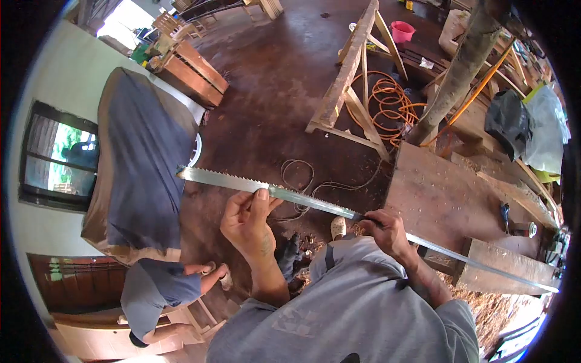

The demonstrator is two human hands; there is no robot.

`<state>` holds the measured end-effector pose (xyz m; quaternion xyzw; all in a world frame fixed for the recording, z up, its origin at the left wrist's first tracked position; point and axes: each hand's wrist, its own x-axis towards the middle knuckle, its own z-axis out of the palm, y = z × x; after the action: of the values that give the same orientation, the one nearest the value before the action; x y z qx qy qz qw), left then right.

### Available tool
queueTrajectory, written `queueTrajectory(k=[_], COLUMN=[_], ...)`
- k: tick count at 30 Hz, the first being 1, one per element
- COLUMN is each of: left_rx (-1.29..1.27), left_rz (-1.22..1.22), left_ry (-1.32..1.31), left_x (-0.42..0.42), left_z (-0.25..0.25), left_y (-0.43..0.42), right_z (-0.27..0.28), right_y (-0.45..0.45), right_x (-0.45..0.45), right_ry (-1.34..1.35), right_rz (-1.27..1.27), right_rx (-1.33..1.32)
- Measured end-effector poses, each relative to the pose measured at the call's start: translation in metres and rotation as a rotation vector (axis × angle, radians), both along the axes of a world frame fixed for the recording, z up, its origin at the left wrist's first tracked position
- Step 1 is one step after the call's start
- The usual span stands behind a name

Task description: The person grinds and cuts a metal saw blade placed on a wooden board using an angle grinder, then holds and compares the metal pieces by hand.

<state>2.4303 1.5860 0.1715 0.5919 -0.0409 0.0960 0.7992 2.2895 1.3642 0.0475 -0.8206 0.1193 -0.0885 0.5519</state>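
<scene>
A long saw blade (224,179) with large teeth along its upper edge stretches across in front of my chest. My left hand (249,221) is closed on the blade near its middle, the thumb pressed on the flat face. My right hand (390,235) grips the dark end (365,220) of the saw. A thin silver strip (478,264) runs from behind my right forearm toward the far right; I cannot tell whether it joins the saw.
A wooden trestle (345,81), coiled orange hose (390,100) and pink bucket (402,31) stand ahead. A wooden workbench (445,193) lies to my right, with wood shavings below. On the left, another person (148,296) bends near a cloth-covered object (142,163).
</scene>
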Motion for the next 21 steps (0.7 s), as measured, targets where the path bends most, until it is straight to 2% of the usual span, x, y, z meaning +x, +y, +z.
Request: queueTrajectory(k=[5,8,11,15,17,21], left_rx=[0.007,0.007,0.024,0.021,0.053,0.123], left_rz=[0.009,-0.021,-0.041,-0.076,-0.054,0.012], left_ry=[-0.008,0.008,0.018,0.061,0.102,0.116], left_x=[0.012,0.020,0.032,0.051,0.064,0.095], left_z=[-0.009,-0.008,-0.011,-0.023,-0.035,-0.051], left_y=[-0.002,-0.004,-0.005,-0.003,0.000,0.003], right_z=[-0.003,0.008,0.003,-0.009,-0.014,-0.021], right_y=[0.000,0.004,0.005,0.012,0.009,0.001], right_x=[0.007,0.012,0.016,0.029,0.035,0.048], right_ry=[-0.053,0.059,0.046,0.051,-0.005,0.081], right_rz=[-0.006,-0.079,-0.078,-0.161,-0.134,-0.098], right_rx=[-0.093,0.002,-0.088,-0.063,-0.098,-0.241])
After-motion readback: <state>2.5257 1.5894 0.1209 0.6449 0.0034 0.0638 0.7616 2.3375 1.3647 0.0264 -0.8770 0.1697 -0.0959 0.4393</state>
